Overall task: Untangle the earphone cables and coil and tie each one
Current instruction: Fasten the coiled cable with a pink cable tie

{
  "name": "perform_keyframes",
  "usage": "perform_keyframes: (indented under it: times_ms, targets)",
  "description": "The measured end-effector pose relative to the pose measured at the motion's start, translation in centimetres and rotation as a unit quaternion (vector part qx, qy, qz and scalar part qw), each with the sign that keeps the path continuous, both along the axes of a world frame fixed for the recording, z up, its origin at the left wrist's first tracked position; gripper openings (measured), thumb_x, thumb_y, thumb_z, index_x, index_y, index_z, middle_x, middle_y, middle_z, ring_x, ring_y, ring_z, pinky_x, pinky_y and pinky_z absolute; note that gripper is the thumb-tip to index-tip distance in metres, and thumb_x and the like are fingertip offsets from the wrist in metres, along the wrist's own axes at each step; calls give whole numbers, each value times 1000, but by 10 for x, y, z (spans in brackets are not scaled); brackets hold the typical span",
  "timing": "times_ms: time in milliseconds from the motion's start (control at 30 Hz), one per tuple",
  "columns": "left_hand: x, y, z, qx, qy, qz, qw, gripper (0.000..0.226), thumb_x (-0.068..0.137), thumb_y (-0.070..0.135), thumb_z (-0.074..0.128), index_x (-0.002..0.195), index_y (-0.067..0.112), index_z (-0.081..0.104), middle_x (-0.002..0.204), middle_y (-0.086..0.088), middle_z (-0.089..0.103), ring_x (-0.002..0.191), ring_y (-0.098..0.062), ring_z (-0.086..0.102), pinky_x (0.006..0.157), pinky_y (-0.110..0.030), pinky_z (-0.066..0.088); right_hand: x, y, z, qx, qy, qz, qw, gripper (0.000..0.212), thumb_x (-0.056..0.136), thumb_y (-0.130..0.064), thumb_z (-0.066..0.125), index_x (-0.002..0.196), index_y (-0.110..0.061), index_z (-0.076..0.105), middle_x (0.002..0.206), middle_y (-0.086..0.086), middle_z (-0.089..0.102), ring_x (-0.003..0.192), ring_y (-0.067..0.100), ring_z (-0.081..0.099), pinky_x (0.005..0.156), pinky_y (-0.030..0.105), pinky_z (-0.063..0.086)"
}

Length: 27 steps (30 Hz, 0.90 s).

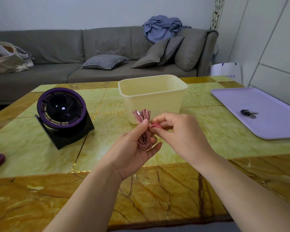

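Both hands are up over the surface point(40, 156), near the middle. The left hand point(134, 148) grips a coiled pink earphone cable point(143, 131), thumb and curled fingers wrapped round the bundle, holding it upright. The right hand point(179, 131) is just beside it, fingers pinching a short pink end point(155, 126) that sticks out from the coil. Just beyond stands a cream tub point(152, 96) — purple fan point(64, 113) to the left, lilac tray point(266, 124) far right.

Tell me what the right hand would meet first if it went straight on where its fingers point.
Most likely the pink cable bundle, held in the left hand; the right hand points at it, fingers nearly touching.
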<state>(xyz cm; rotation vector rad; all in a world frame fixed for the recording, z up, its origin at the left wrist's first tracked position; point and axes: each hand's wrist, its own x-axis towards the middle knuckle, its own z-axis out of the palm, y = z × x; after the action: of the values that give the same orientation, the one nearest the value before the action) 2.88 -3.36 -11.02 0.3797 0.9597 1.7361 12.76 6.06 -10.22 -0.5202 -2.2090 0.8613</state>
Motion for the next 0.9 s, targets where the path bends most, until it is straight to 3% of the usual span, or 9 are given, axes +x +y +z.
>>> perform_keyframes:
  times_ms: [133, 233, 400, 633, 900]
  targets:
    - [2, 3, -5, -29, 24, 55, 998, 18, 89, 18, 55, 80, 5, 63, 67, -5, 54, 59, -10, 52, 70, -29, 53, -1, -3, -2, -2, -44, -14, 999, 21, 79, -22, 75, 100, -19, 73, 85, -5, 74, 76, 2, 67, 75, 15, 51]
    - [2, 6, -9, -44, 28, 67, 996, 18, 93, 17, 53, 85, 4, 63, 72, -6, 55, 63, -10, 51, 74, -29, 50, 0, -6, -1, 45, -73, -13, 996, 24, 82, -22, 73, 106, -22, 70, 84, -6, 73, 77, 5, 67, 75, 24, 53]
    - [3, 10, -14, -63, 46, 105, 991, 18, 94, 16, 53, 83, 5, 63, 67, -3, 57, 57, -6, 53, 70, -25, 50, -2, -7, -5, 125, -84, -19, 988, 15, 83, -24, 70, 98, -23, 71, 81, -5, 72, 78, 17, 68, 68, 38, 55]
    - [9, 13, -17, -91, 69, 148, 982, 17, 93, 12, 56, 79, 4, 60, 61, -1, 54, 50, -3, 51, 59, -18, 49, -3, -6, -8, 44, -73, -4, 996, 12, 81, -22, 72, 92, -27, 70, 69, -6, 67, 66, 7, 62, 66, 27, 51]
    - [8, 10, -11, -116, 4, 134, 984, 13, 91, 2, 54, 80, 3, 61, 65, -6, 58, 55, -9, 52, 65, -24, 46, -1, -3, -2, -35, -120, 37, 991, 14, 81, -15, 72, 84, -29, 69, 78, -8, 70, 74, 0, 61, 65, 11, 47]
